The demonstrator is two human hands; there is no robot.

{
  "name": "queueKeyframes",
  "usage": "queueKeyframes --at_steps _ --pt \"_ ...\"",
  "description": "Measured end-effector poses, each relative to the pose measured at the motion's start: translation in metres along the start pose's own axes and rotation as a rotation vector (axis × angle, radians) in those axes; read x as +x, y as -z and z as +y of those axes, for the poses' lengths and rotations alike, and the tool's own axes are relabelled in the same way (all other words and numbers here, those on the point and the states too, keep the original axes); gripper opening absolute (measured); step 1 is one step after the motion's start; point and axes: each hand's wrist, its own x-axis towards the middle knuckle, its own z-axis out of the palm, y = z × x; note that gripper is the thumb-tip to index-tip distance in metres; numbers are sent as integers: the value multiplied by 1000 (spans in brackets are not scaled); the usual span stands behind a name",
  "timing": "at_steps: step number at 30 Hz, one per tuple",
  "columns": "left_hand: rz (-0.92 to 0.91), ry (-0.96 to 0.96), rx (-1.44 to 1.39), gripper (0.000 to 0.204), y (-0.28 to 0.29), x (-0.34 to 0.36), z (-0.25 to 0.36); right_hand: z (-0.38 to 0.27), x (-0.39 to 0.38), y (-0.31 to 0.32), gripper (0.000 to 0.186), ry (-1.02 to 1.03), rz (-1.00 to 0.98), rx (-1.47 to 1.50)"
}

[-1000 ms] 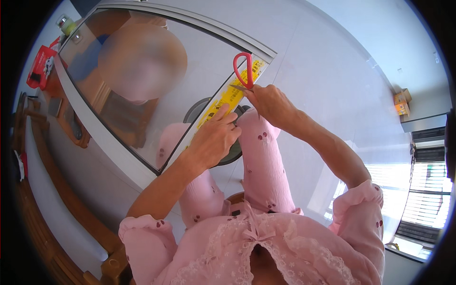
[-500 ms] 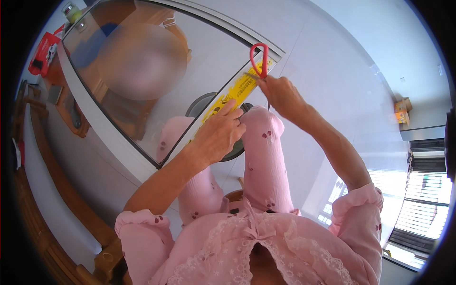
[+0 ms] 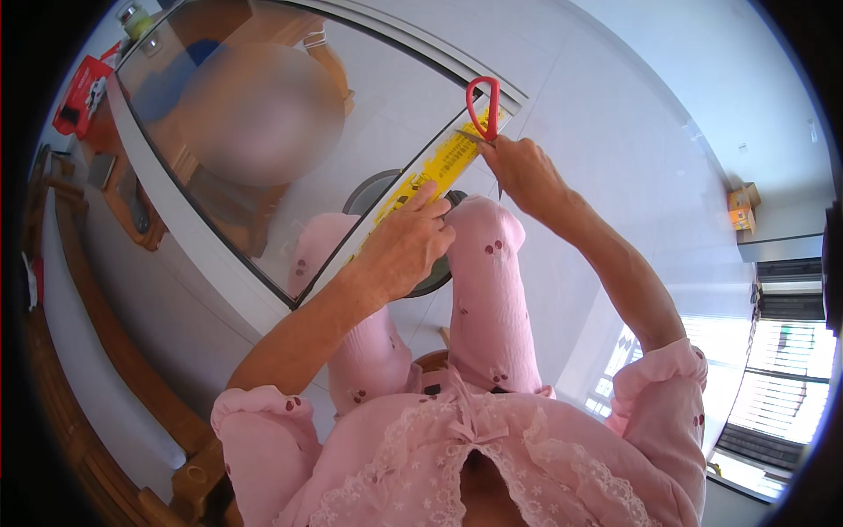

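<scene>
A framed glass panel (image 3: 386, 79) leans in front of me, above my pink-trousered knees. Along the near side of its white frame runs a torn yellow label (image 3: 450, 160) with black print. My left hand (image 3: 411, 239) is closed over this side, one finger stretched onto the label and the others curled at the frame's edge. Red-handled scissors (image 3: 494, 110) are gripped in my right hand (image 3: 527, 176) near the panel's right corner. Their blades are spread: one lies against the label's upper part, the other points down beside my knee. My fingers hide the pivot.
A round dark object (image 3: 430, 279) is partly hidden behind my legs. Wooden furniture (image 3: 123, 325) lines the left side, with a red bag (image 3: 83, 97) farther back. Orange boxes (image 3: 743, 206) stand by the right wall. A large blurred patch covers part of the glass.
The scissors and my right hand have shifted slightly, the blade on the label moving a little toward the far corner. My left hand stays in place.
</scene>
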Motion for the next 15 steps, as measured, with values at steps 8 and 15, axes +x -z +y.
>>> queueKeyframes --at_steps 8,15 --pt "-45 -15 46 9 1 0 -1 -6 -1 6 32 -18 -64 1" --pt "-72 -20 66 9 5 2 0 -2 -2 2 34 -12 -31 -15"
